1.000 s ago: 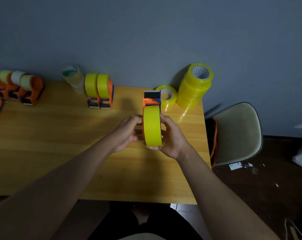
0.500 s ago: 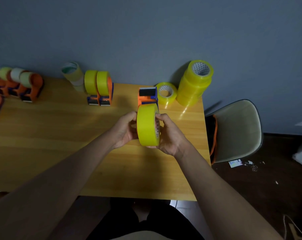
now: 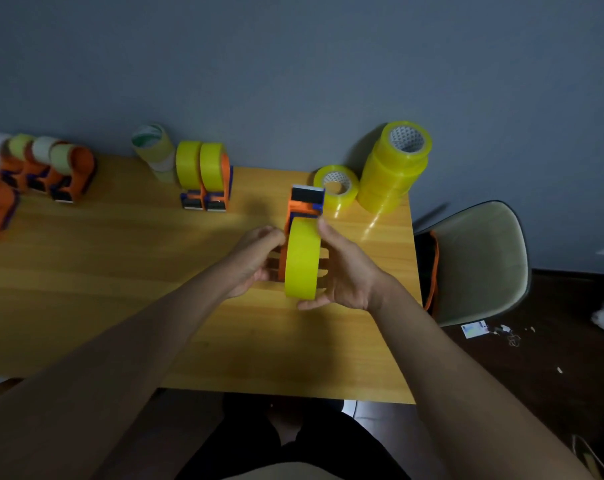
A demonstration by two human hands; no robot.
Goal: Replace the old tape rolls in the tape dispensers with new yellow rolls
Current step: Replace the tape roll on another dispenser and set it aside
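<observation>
An orange and blue tape dispenser [image 3: 305, 204] with a yellow roll [image 3: 302, 258] on it is held upright above the table. My left hand [image 3: 255, 259] grips the dispenser's left side. My right hand [image 3: 342, 268] wraps the roll from the right, thumb under its lower edge and a finger near the dispenser's blue head. Two dispensers with yellow rolls [image 3: 205, 176] stand at the back middle. Several orange dispensers with pale old rolls [image 3: 47, 164] stand at the far left.
A single yellow roll [image 3: 336, 188] lies flat beside a stack of yellow rolls [image 3: 395, 168] at the back right corner. A stack of pale used rolls [image 3: 153, 150] stands by the wall. A chair [image 3: 477, 261] sits right of the wooden table [image 3: 120, 271].
The dispenser with the yellow roll tilted slightly left and came back upright between my hands. My right finger now reaches up beside the dispenser's head.
</observation>
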